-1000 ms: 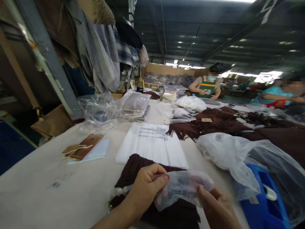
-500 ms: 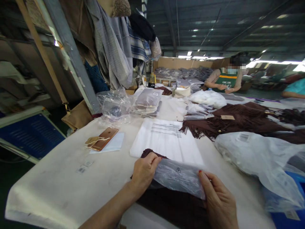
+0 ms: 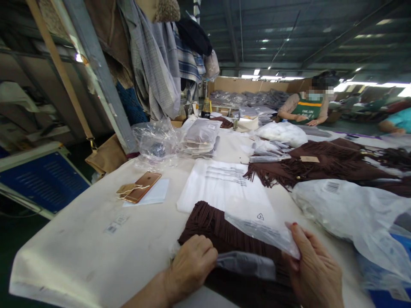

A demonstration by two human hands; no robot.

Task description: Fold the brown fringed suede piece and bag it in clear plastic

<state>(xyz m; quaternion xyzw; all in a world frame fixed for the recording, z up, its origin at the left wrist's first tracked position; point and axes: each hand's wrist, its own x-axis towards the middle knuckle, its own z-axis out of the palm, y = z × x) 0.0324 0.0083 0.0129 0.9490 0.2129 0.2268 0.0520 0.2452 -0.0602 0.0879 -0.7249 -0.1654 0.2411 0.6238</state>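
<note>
Bagging step — left hand (image 3: pixel 192 267) fingers clamped on the clear poly bag (image 3: pixel 257 233) lower edge, right hand (image 3: pixel 316 269) pinching its upper flap over the folded brown fringed garment (image 3: pixel 212 224) on the table (image 3: pixel 96 248) — next likely needs the mouth held wide.

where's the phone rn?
In the head view, the rose-gold phone lies on the table, left of the flat white bags, resting on a white sheet with paper tags on it, beyond the left hand.
</note>
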